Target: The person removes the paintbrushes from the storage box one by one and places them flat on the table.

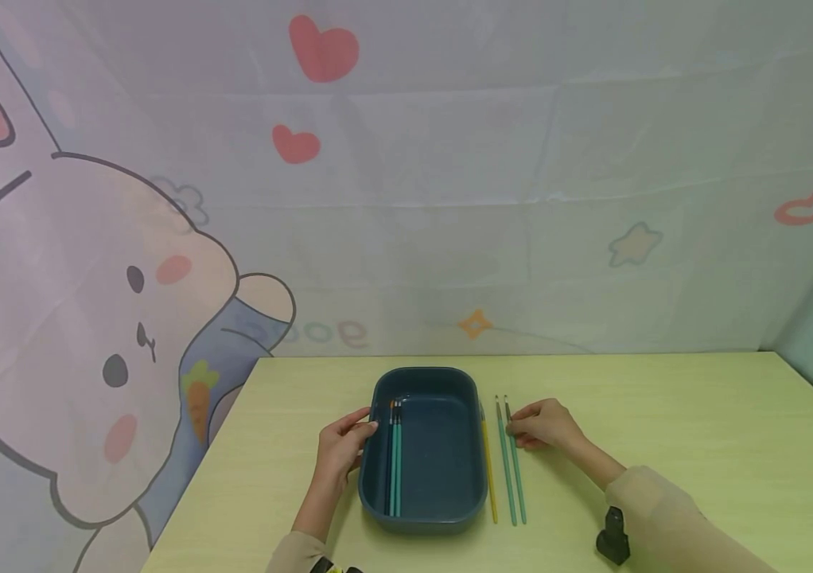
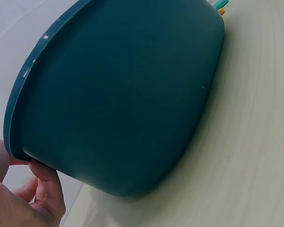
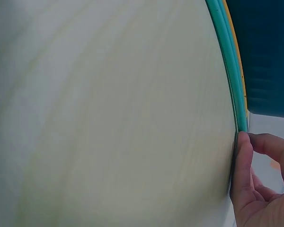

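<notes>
The left hand [image 1: 340, 447] grips the left rim of the tray [image 1: 442, 461]; the right hand [image 1: 546, 424] pinches the rightmost brush [image 1: 517, 477], right of the tray, tip towards the worktop's [image 1: 700, 446] far edge; the step seems its pick-up; next calls for lifting it clear.

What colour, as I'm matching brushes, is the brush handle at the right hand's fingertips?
Turquoise green; the handle shows best in the right wrist view.

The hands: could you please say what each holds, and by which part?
Left hand: tray, by its left rim. Right hand: rightmost brush, toward its bristle end.
</notes>
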### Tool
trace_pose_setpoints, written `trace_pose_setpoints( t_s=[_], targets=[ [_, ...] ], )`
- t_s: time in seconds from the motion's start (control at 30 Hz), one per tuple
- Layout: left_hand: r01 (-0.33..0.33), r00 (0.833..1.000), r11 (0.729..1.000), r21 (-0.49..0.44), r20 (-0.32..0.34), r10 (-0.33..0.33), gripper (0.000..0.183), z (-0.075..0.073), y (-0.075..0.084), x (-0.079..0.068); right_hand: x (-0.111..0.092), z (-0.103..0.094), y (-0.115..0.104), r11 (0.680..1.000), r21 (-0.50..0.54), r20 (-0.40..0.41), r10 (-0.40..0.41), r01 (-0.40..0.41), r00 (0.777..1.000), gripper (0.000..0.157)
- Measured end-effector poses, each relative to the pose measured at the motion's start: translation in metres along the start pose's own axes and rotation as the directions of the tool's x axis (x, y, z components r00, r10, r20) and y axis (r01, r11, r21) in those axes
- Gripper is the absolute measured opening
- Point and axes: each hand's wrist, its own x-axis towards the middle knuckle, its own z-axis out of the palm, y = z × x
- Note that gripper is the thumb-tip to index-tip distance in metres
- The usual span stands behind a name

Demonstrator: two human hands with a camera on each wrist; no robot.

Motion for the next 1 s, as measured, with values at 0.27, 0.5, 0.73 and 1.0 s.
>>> trace_pose_setpoints(
  t_s=[0.27,0.5,0.73,1.0],
  targets=[
    [0.003,1.000,1.000,-0.002,0.004,-0.002,0.039,0.0007,0.0003,0.0002,-0.0021,0.0005,-0.0011,1.000,-0.019,-0.014,0.006,-0.006,1.000,0.033],
    [0.000,1.000,1.000,-0.003,0.006,0.000,0.039,0.0005,-0.0007,-0.0001,-0.0020,-0.0003,0.0008,1.000,-0.023,-0.011,0.001,-0.001,1.000,0.035],
    [0.005,1.000,1.000,-0.001,0.010,-0.005,0.039,0.0004,-0.0006,-0.0006,-0.0023,-0.0020,-0.0001,0.999,-0.036,-0.026,-0.006,0.005,1.000,0.033],
    [0.001,1.000,1.000,-0.010,0.014,-0.001,0.039,0.0007,-0.0009,0.0003,-0.0024,-0.0034,-0.0066,0.997,-0.077,-0.033,-0.033,0.031,0.999,0.034]
  ],
)
